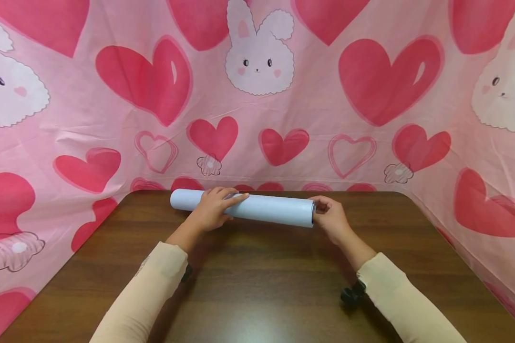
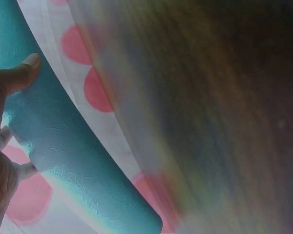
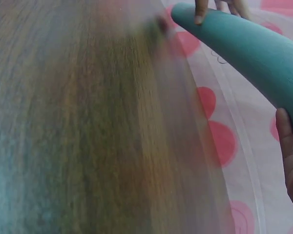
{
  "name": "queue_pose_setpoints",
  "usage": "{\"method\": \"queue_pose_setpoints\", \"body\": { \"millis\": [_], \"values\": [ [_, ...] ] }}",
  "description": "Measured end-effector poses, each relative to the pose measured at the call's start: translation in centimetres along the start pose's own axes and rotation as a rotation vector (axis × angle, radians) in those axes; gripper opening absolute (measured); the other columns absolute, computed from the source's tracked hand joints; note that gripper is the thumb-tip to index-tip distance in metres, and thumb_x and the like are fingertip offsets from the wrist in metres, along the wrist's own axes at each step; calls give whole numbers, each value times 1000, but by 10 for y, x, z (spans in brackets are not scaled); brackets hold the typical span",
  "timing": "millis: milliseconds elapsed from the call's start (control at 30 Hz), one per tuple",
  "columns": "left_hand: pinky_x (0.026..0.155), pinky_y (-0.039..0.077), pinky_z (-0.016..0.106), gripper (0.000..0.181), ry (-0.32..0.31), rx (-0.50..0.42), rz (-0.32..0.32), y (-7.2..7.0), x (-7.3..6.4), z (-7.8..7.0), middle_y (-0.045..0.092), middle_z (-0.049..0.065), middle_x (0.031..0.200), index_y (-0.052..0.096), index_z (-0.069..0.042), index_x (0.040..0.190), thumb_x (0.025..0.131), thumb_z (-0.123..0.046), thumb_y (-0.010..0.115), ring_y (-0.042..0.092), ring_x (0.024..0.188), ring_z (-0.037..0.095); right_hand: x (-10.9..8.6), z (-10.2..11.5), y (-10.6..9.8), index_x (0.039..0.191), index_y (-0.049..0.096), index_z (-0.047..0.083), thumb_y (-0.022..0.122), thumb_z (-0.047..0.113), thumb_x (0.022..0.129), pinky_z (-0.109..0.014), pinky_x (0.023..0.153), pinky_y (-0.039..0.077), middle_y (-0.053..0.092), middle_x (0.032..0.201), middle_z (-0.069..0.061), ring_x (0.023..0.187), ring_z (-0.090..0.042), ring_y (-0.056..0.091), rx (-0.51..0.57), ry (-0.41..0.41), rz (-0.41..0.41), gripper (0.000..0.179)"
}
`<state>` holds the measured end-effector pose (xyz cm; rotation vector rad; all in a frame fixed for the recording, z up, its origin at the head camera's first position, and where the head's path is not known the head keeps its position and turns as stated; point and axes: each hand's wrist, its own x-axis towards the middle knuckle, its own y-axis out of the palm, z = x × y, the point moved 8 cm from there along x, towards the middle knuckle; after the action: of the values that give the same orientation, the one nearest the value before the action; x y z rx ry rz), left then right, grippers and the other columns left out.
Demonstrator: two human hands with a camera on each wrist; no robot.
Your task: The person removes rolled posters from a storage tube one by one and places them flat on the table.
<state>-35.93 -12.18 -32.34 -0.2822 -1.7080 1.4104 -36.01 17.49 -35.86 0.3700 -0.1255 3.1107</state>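
Observation:
A long rolled-up sheet (image 1: pixel 274 208), pale blue in the head view and teal in both wrist views, lies crosswise near the back of the table. My left hand (image 1: pixel 214 209) grips it left of its middle, thumb and fingers spread around the roll. At the open right end, where layered edges show, my right hand (image 1: pixel 332 220) holds the rim with bent fingers. The left wrist view shows the left thumb (image 2: pixel 24 75) lying across the crinkled surface of the roll (image 2: pixel 78 141). In the right wrist view a right finger (image 3: pixel 287 139) presses against the roll's near end (image 3: pixel 283 92).
The brown wooden table (image 1: pixel 257 286) has rounded back corners. Pink cloth with hearts and rabbits (image 1: pixel 257 105) hangs behind it and along both sides. A dark wrist device (image 1: pixel 353 293) sits under the right sleeve.

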Motion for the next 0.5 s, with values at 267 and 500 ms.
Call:
{"method": "queue_pose_setpoints", "body": {
  "millis": [267, 500],
  "values": [
    [93, 41, 65, 88, -25, 3, 5, -6, -5, 2, 54, 11, 131, 49, -28, 145, 68, -14, 90, 48, 121, 36, -2, 1, -8, 112, 65, -14, 65, -16, 79, -22, 63, 54, 68, 81, 7, 76, -7, 60, -11, -28, -26, 33],
    [89, 43, 64, 87, -40, 28, 11, -7, -9, 6, 54, 10, 131, 49, -30, 144, 68, -15, 89, 48, 120, 36, -2, -1, -16, 112, 65, -15, 66, -13, 82, -26, 68, 57, 72, 88, 7, 85, -9, 63, 47, -19, -45, 30]
  ]
}}
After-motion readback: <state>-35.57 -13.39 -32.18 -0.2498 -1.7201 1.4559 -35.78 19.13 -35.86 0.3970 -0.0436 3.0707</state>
